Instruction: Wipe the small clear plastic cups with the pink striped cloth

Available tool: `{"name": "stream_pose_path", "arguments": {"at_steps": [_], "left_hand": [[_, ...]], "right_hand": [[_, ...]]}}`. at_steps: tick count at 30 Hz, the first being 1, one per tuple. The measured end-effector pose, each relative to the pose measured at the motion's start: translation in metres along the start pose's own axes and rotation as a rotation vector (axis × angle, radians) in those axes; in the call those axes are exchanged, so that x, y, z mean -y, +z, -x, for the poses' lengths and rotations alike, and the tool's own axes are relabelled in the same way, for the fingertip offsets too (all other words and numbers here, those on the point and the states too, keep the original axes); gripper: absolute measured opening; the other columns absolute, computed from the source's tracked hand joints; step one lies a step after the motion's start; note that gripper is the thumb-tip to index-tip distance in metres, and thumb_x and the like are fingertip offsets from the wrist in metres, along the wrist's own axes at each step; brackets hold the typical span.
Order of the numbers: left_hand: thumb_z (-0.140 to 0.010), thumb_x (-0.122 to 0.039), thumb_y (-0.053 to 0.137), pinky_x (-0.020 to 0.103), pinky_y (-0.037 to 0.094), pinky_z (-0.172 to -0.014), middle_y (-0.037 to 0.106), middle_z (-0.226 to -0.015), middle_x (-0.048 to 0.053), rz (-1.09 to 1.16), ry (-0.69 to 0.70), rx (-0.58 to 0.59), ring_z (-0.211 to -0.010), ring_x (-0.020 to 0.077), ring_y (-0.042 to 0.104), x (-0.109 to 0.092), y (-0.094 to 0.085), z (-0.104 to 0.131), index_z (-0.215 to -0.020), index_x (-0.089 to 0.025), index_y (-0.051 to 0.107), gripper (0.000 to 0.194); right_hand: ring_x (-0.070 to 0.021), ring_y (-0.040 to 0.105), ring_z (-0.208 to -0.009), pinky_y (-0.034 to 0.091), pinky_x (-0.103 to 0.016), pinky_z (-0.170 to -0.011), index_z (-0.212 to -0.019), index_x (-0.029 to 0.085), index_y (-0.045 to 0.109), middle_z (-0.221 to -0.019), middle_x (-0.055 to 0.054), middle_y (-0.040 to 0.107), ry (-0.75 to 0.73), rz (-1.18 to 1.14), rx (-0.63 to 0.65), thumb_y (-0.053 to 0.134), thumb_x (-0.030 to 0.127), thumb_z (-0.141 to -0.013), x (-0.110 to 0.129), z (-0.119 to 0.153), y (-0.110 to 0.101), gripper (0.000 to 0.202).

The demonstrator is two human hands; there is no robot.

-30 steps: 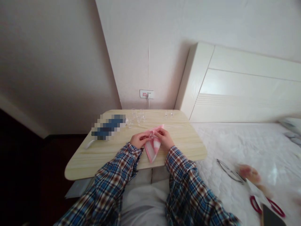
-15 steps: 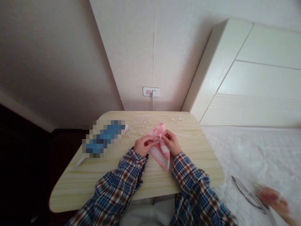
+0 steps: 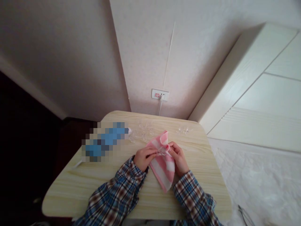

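Observation:
Over the table's middle, a pink-and-white striped cloth [image 3: 162,171] hangs from my fingers, its lower end spread toward me. My left hand [image 3: 144,158] is closed in a pinch on a small clear piece [image 3: 161,152], which looks like transparent plastic or glass; its exact kind cannot be made out. A fold of the cloth is pinched in my right hand [image 3: 178,157], right against that clear piece. Beyond my hands lies a cluster of similar clear pieces [image 3: 143,131], and a few more clear pieces [image 3: 183,130] stand at the back right.
A blurred-out blue object [image 3: 105,141] lies on the left of the pale wooden table [image 3: 98,188]. A wall socket [image 3: 160,94] with a plugged-in cable is behind. On the right are a white bed [image 3: 254,179], its headboard [image 3: 263,94], and glasses [image 3: 245,216] near the bottom edge.
The camera view has shifted, so the table sits lower. My fingers have moved slightly on the cloth and clear piece. The other person's hand near the glasses has almost wholly left the view.

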State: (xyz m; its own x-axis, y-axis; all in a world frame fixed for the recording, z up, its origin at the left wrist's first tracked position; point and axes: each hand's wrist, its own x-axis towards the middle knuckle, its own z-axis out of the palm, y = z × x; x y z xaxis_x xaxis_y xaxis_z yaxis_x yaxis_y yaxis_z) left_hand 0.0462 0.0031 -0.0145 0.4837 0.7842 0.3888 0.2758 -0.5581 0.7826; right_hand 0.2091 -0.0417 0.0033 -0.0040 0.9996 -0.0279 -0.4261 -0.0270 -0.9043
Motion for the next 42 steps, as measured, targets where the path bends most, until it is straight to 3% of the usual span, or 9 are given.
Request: {"name": "stream_pose_path", "arguments": {"at_steps": [9,29,42], "left_hand": [[-0.075,-0.024,0.055,0.024,0.049,-0.067,0.065,-0.079,0.003,-0.102,-0.005,-0.021,-0.072,0.0126,0.059,-0.009,0.001,0.0,-0.08,-0.02,0.068,0.014],[-0.076,-0.026,0.054,0.026,0.048,-0.07,0.065,-0.08,0.005,-0.102,0.098,0.043,-0.074,0.0143,0.059,0.006,0.002,-0.003,-0.079,-0.019,0.067,0.015],[-0.077,-0.023,0.053,0.023,0.049,-0.068,0.065,-0.079,0.003,-0.099,0.019,0.065,-0.072,0.0131,0.06,-0.002,-0.001,0.001,-0.081,-0.02,0.067,0.015]], "right_hand": [[-0.0114,0.047,-0.057,0.034,-0.023,-0.055,-0.07,0.019,0.053,-0.065,0.001,0.055,-0.012,0.144,-0.006,0.057,0.03,-0.074,-0.002,-0.001,-0.001,0.012],[-0.0097,0.043,-0.055,0.034,-0.022,-0.055,-0.065,0.018,0.05,-0.062,0.003,0.05,-0.171,0.148,-0.137,0.057,0.032,-0.072,-0.01,0.001,0.006,0.018],[-0.0115,0.044,-0.058,0.036,-0.023,-0.056,-0.073,0.02,0.052,-0.065,0.001,0.051,-0.132,0.156,-0.143,0.052,0.031,-0.078,-0.012,0.001,0.006,0.012]]}}
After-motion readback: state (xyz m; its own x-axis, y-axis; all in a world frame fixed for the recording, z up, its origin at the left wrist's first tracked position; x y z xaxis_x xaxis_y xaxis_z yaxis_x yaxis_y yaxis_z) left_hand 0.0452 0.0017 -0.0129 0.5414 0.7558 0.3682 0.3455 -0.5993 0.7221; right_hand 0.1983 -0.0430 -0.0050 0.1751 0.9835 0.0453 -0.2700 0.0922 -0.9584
